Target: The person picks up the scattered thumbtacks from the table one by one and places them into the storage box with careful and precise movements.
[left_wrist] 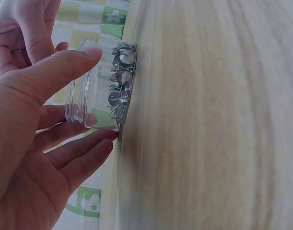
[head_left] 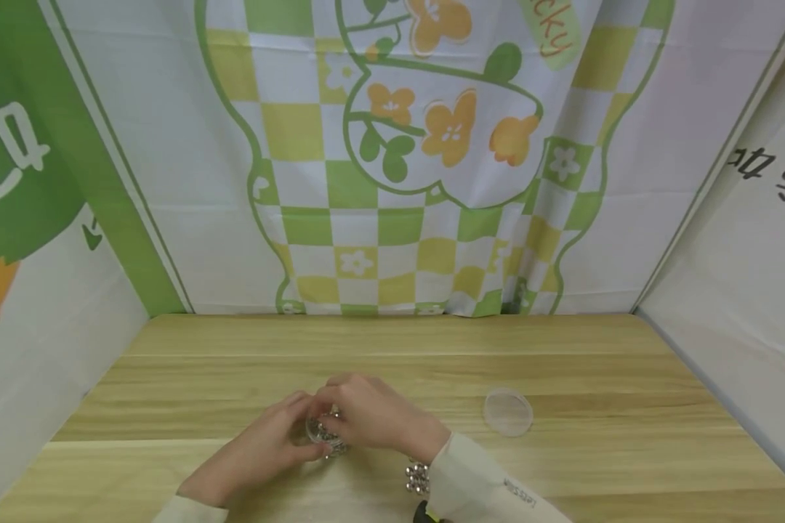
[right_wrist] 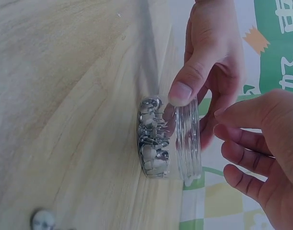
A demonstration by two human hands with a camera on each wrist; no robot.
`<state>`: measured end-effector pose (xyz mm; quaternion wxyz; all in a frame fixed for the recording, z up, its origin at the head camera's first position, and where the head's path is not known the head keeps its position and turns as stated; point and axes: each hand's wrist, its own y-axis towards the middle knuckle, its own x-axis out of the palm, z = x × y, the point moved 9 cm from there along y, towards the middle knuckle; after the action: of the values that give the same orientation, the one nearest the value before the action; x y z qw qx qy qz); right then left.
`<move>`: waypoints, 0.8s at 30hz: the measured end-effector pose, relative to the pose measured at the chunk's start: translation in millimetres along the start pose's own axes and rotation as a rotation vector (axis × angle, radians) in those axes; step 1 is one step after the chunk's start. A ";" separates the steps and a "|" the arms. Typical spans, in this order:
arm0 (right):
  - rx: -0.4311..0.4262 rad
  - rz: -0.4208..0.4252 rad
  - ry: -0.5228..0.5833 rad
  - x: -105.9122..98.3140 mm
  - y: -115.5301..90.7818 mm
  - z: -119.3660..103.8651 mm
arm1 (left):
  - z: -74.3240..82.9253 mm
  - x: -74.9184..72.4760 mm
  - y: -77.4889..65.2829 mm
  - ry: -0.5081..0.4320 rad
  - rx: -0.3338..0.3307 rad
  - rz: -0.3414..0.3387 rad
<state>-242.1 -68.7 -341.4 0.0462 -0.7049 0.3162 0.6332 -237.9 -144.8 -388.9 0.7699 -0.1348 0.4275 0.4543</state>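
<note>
A clear jar (left_wrist: 96,86) stands on the table with a layer of silvery thumbtacks (right_wrist: 153,139) in its bottom. My left hand (head_left: 264,443) grips it round the side, the thumb (right_wrist: 192,79) on the near wall and fingers on the other. Over the uncovered mouth hovers my right hand (head_left: 369,414), its fingers loosely bent and the thumb close to the forefinger. No tack shows between those fingertips in the right wrist view. Beside the right wrist, a cluster of loose thumbtacks (head_left: 417,479) lies on the wood.
A round clear lid (head_left: 508,412) lies flat on the wooden table (head_left: 595,392), to the right of the hands. At the bottom edge a black and yellow object (head_left: 424,513) is partly hidden by the right sleeve. Printed curtains (head_left: 392,240) hang behind and at both sides.
</note>
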 end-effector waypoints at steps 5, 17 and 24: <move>-0.008 0.022 -0.024 -8.8 -12.0 1.1 | 0.5 -1.4 1.2 0.037 -0.014 0.026; 0.094 -0.044 -0.006 -24.5 -64.3 21.5 | -2.7 -2.6 1.8 0.051 -0.053 0.045; 0.124 -0.046 0.025 -35.5 -102.5 33.3 | -3.7 -1.5 1.4 0.051 -0.053 0.053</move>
<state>-219.1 42.0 -349.5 0.1007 -0.7156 0.3390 0.6024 -241.3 -147.1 -389.7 0.7427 -0.1551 0.4382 0.4820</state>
